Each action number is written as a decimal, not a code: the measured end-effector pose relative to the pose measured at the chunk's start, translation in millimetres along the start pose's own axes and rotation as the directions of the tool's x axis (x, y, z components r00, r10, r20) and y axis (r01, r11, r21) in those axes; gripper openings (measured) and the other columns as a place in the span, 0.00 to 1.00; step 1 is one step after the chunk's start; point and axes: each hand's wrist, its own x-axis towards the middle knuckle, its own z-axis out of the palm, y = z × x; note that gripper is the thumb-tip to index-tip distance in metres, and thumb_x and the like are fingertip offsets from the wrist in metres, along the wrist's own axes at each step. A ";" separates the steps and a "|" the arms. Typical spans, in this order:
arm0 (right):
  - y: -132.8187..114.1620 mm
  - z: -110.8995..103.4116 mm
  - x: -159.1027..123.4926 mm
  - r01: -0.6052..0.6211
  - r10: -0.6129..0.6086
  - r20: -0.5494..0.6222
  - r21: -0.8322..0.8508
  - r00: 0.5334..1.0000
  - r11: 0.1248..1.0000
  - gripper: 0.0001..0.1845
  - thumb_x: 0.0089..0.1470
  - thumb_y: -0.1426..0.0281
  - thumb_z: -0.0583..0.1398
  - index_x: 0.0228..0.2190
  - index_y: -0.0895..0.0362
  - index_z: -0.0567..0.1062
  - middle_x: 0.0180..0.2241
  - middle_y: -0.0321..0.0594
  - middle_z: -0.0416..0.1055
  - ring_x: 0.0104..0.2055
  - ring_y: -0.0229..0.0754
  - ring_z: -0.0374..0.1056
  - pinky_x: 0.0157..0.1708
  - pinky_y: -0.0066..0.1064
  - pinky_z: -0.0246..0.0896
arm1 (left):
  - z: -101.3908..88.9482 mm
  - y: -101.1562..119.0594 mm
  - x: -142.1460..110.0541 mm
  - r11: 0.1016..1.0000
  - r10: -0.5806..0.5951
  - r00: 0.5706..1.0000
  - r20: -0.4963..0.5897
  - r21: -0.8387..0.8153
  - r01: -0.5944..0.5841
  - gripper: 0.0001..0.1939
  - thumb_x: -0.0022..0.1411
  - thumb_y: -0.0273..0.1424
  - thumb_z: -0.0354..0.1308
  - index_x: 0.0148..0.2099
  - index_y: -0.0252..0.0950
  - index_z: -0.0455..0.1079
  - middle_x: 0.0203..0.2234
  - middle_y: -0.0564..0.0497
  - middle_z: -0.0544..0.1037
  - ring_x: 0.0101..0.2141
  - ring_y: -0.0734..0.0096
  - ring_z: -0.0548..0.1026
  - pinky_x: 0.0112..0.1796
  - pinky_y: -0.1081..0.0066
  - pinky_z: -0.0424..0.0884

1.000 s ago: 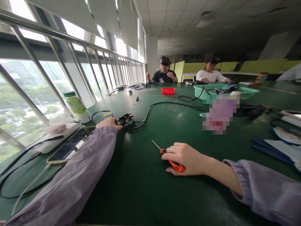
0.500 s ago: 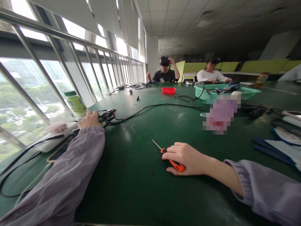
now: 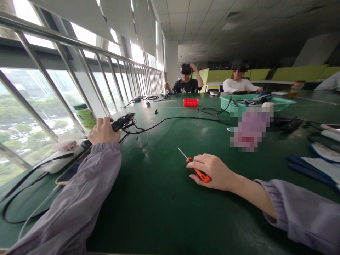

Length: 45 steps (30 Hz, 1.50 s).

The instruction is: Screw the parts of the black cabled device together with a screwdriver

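Note:
My left hand (image 3: 104, 131) is closed round a black electronic device (image 3: 123, 121) with exposed wires at its far end, raised a little above the table. What kind of device it is I cannot make out. A black cable (image 3: 170, 118) runs from near it across the table. My right hand (image 3: 211, 170) grips an orange-and-black screwdriver (image 3: 203, 175), its thin metal shaft pointing forward and left. A small dark piece (image 3: 156, 111) lies farther back on the table, and a tiny one (image 3: 137, 138) lies just beyond the left hand.
On the left are a green-capped bottle (image 3: 84, 116), a phone (image 3: 69, 173) and a white object (image 3: 57, 161). Farther back stand a red tray (image 3: 190, 102) and a green basket (image 3: 284, 103) of parts. Gloves (image 3: 313, 168) lie right. Two people sit across the green table (image 3: 148, 198).
My left hand has lifted the black device slightly, moving it up and to the right. My right hand and the screwdriver have shifted a little forward and right.

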 end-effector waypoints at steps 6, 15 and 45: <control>4.5 0.6 0.6 -0.088 0.088 0.006 0.036 0.996 0.995 0.12 0.54 0.66 0.55 0.38 0.58 0.73 0.36 0.40 0.73 0.35 0.40 0.67 0.37 0.34 0.62 | 3.0 8.9 -4.2 0.998 0.007 0.997 0.079 -0.063 -0.002 0.21 0.53 0.36 0.55 0.50 0.38 0.63 0.48 0.44 0.69 0.44 0.50 0.72 0.40 0.54 0.69; 0.4 -0.4 -1.4 -0.149 0.149 0.007 0.041 0.989 0.988 0.12 0.54 0.67 0.55 0.39 0.57 0.72 0.36 0.40 0.72 0.35 0.40 0.67 0.37 0.34 0.65 | 11.1 -4.7 0.3 0.990 -0.070 0.995 0.075 -0.118 0.078 0.22 0.53 0.39 0.56 0.50 0.37 0.64 0.48 0.42 0.69 0.44 0.45 0.71 0.38 0.51 0.68; 57.4 1.3 -3.6 -0.525 0.532 -0.055 0.099 0.845 0.845 0.20 0.54 0.63 0.55 0.48 0.54 0.66 0.46 0.44 0.70 0.43 0.47 0.68 0.42 0.39 0.65 | 66.6 86.6 -52.5 0.429 0.841 0.530 -0.113 -0.458 -0.779 0.18 0.63 0.29 0.43 0.49 0.39 0.70 0.42 0.48 0.75 0.41 0.67 0.73 0.43 0.67 0.68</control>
